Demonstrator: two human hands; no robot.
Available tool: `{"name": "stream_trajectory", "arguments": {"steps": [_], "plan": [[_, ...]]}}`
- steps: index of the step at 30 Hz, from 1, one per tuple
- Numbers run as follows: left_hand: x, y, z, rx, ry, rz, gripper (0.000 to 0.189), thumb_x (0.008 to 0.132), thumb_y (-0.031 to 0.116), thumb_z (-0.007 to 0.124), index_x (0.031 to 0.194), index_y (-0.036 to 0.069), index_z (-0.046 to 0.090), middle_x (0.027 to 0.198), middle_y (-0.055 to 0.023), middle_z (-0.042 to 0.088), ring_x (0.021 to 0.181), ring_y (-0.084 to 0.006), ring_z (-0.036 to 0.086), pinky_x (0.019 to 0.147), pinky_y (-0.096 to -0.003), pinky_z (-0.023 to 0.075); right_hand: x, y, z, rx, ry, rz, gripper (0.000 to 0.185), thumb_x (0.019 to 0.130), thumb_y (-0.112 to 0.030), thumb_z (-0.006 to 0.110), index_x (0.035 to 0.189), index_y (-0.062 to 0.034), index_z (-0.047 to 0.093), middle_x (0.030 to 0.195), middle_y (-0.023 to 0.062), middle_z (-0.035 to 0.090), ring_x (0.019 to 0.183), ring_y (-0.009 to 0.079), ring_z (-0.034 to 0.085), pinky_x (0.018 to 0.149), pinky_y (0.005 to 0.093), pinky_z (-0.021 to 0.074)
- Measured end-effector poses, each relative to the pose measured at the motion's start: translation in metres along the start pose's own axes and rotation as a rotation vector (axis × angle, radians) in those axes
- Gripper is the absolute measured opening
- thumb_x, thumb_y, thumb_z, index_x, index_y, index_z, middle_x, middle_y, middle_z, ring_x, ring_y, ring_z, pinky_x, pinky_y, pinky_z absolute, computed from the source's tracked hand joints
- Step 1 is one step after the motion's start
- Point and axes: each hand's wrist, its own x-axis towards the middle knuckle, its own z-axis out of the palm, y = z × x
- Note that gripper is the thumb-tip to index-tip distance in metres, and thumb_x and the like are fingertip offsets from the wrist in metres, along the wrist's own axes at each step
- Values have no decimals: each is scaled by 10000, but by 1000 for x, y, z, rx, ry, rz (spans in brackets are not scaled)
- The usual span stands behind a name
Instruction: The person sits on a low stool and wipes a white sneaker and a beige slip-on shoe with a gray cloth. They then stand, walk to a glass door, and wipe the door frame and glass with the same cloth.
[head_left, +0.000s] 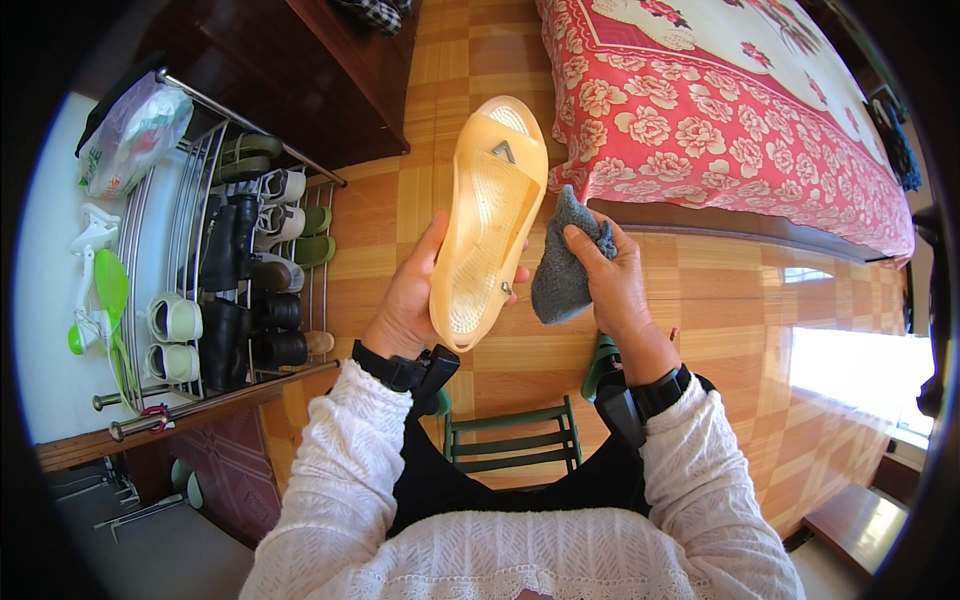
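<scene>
A translucent yellow plastic sandal (491, 217) rests in my left hand (409, 300), its toe pointing away from me. My left thumb lies along the near left side, and the fingertips show at its right edge. The sandal has a textured insole, a wide strap with a metal ornament and a small buckle at the heel end. Just to the right, my right hand (619, 277) pinches a grey cloth (564, 262) between thumb and fingers. A narrow gap parts the cloth from the sandal.
A metal shoe rack (214, 217) with several shoes and a plastic bag (135, 139) stands at left. A bed with a red floral cover (675, 142) is at upper right. A green slatted stool (514, 439) sits between my legs, and a dark wooden cabinet (300, 67) is at upper left.
</scene>
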Motion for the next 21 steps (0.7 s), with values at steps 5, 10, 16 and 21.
{"name": "stream_trajectory", "arguments": {"steps": [5,10,16,21], "plan": [[0,-8,-2,32,69,-67,653,1028,552,348,1435,48,434,1297,-178,597,1089,-312,655,833,-459,589,-5,-8,9,176,-80,71,348,930,-218,707,1186,-4,611,1001,35,674,862,107,643,763,273,543],[4,-19,-4,166,116,-60,642,1025,548,372,1426,52,447,1318,-164,590,1125,-266,640,870,-457,578,-9,-9,5,263,-173,170,407,916,-209,722,1230,4,574,1049,71,671,912,146,666,795,295,555],[10,-24,-3,304,139,-59,581,1024,499,446,1396,54,480,1281,-103,624,1095,-169,646,910,-350,555,-2,8,-1,207,-33,267,309,859,-55,664,1156,9,608,1001,102,687,824,211,690,711,338,592],[-16,-1,-1,840,174,-80,752,972,537,529,1485,27,326,1348,-135,545,1181,-177,567,819,-328,558,10,14,-7,164,59,127,248,871,-55,644,1113,-6,617,1009,82,680,892,198,672,811,328,556]]}}
